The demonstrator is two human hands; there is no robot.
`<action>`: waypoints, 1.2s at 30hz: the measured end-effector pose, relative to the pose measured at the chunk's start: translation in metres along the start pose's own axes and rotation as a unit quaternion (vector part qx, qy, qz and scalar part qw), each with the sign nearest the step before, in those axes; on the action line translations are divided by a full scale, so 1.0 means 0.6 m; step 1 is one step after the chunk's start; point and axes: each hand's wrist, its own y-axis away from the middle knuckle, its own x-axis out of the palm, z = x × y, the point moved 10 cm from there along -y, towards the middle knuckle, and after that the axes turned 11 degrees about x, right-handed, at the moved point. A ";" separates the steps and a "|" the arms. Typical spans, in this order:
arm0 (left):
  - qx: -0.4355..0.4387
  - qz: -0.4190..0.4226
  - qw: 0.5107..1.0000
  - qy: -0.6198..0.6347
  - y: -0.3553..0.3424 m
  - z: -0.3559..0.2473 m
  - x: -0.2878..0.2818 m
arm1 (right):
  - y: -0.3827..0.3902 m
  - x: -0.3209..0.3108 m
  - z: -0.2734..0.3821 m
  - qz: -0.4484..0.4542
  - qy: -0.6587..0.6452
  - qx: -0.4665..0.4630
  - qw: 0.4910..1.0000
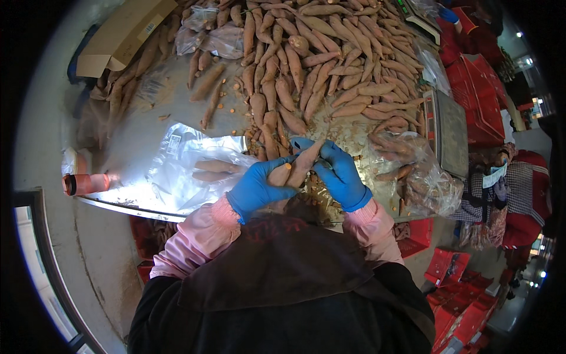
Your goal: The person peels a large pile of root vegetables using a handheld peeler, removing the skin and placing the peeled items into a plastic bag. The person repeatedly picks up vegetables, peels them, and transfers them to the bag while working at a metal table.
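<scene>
Both my hands wear blue gloves and meet over the near edge of the table. My left hand [257, 187] is closed around a sweet potato with a cut orange end [280, 173] and also steadies a second, longer sweet potato [306, 164], which tilts up to the right. The fingers of my right hand [341, 177] wrap round the upper end of that longer one; whether a small tool is in them too, I cannot make out. Beside my left hand, a clear plastic bag [183, 174] lies with a pair of sweet potatoes [217, 170] in or on it.
A large heap of sweet potatoes [318, 56] covers the far table. An open cardboard box [121, 41] stands far left, a red-tinted jar [88, 184] near left. A filled plastic bag [421, 183] and a scale [449, 135] are right, with red crates [474, 97] beyond.
</scene>
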 end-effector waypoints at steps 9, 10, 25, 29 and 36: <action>0.070 0.082 0.987 0.119 0.036 -0.062 0.029 | 0.055 0.034 -0.292 0.018 -0.150 0.354 0.923; -0.017 0.019 0.983 0.181 0.051 -0.043 -0.002 | 0.074 0.040 -0.289 0.040 -0.048 0.403 0.913; 0.112 -0.045 0.839 -0.530 0.108 0.014 -0.213 | -0.063 0.269 -0.031 0.127 -0.306 0.151 0.931; 0.116 -0.130 0.819 -0.547 0.128 0.069 -0.244 | -0.014 0.255 0.003 0.236 -0.346 0.253 0.872; 0.098 -0.091 0.743 -0.656 0.144 0.032 -0.265 | 0.015 0.062 -0.240 -0.162 0.129 0.160 0.965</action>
